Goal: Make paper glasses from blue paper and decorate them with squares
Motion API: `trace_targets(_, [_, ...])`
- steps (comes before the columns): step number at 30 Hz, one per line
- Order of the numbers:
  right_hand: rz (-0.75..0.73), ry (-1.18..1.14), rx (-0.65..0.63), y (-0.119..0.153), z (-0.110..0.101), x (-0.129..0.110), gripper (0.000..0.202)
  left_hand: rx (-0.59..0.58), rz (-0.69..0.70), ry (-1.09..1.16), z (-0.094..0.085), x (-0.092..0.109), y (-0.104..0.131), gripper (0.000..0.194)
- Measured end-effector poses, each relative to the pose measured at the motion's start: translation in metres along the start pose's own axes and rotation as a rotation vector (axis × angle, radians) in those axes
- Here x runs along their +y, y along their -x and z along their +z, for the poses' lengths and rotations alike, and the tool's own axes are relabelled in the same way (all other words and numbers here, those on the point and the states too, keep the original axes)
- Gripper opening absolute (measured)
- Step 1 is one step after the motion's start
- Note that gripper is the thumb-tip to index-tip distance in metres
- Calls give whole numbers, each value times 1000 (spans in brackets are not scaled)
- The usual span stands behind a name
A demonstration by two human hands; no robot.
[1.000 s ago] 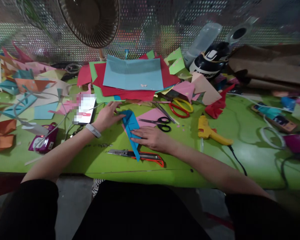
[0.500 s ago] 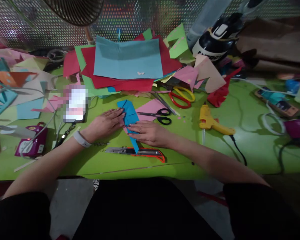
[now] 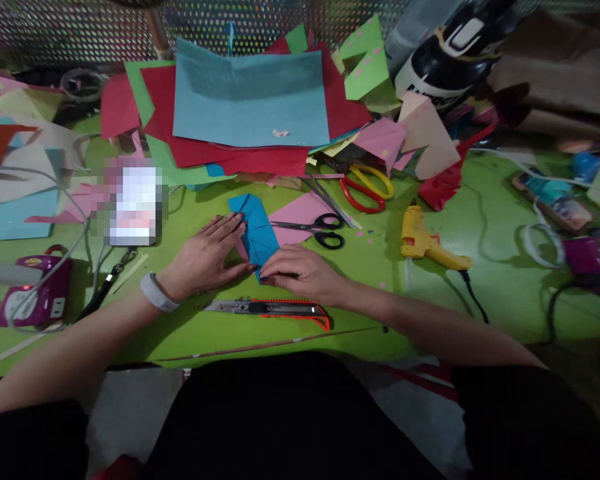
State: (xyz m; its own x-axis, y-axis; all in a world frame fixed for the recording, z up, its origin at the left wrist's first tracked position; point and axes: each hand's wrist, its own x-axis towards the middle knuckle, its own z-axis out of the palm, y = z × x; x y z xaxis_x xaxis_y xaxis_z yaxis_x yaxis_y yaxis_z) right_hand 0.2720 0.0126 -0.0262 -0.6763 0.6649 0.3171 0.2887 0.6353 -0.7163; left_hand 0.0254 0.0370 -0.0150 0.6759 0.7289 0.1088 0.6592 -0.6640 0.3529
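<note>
A folded piece of blue paper (image 3: 258,230) with crease lines lies on the green table in front of me. My left hand (image 3: 205,257) rests flat along its left side, fingers stretched out over its edge. At the paper's lower end my right hand (image 3: 303,272) pinches it between thumb and curled fingers. Black-handled scissors (image 3: 325,230) lie just right of the blue paper, on a pink sheet (image 3: 300,212). Below both hands lies an orange and black utility knife (image 3: 275,308), its blade pointing left.
A yellow glue gun (image 3: 425,240) lies to the right. Red and yellow-handled scissors (image 3: 367,190) sit by a stack of coloured paper (image 3: 250,100) at the back. On the left are a lit phone (image 3: 134,203), a purple device (image 3: 35,290) and cables.
My right hand has gone from lying flat on the blue paper to pinching its lower end. The long lower strip no longer sticks out toward the knife. The whole view has shifted slightly.
</note>
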Motion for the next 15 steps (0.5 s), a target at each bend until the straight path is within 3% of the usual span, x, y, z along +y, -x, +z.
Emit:
trace_targets(7, [299,178,54,-10,5,-9,28,-1,13,30,-3,0,-1,74])
trace_targets(15, [334,301,51,-18,9,-5,32,-1,7,40,-4,0,-1,74])
